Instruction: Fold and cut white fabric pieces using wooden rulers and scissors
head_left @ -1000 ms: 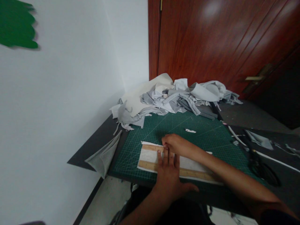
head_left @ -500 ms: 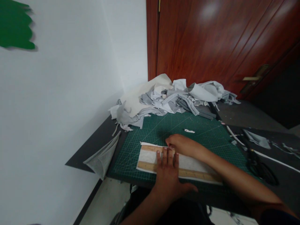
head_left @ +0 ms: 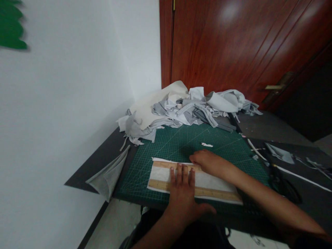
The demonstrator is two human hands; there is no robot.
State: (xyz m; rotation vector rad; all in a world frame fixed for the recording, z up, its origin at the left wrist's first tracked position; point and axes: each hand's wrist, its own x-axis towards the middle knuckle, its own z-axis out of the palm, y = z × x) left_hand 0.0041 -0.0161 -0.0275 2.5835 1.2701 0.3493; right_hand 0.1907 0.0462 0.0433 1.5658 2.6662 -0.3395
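Note:
A white cloth strip (head_left: 161,174) lies on the green cutting mat (head_left: 178,141) near the table's front edge. Two tan strips with faint markings, like wooden rulers, run along it: an upper strip (head_left: 161,165) and a lower strip (head_left: 215,192). My left hand (head_left: 183,193) presses flat across both, fingers spread and thumb out to the right. At the cloth's far edge, my right hand (head_left: 204,159) is closed in a fist against the upper strip. Whatever it grips is hidden. My right forearm covers part of the cloth's right end.
Grey and white fabric scraps (head_left: 178,112) are heaped at the back against the wall and door. A small white scrap (head_left: 207,145) lies on the mat. Folded grey cloth (head_left: 109,174) overhangs the left edge. Black-handled scissors (head_left: 284,186) lie at the right.
My right hand has slid a short way to the right along the cloth's far edge. My left hand stays pressed in place. The whole view has shifted slightly.

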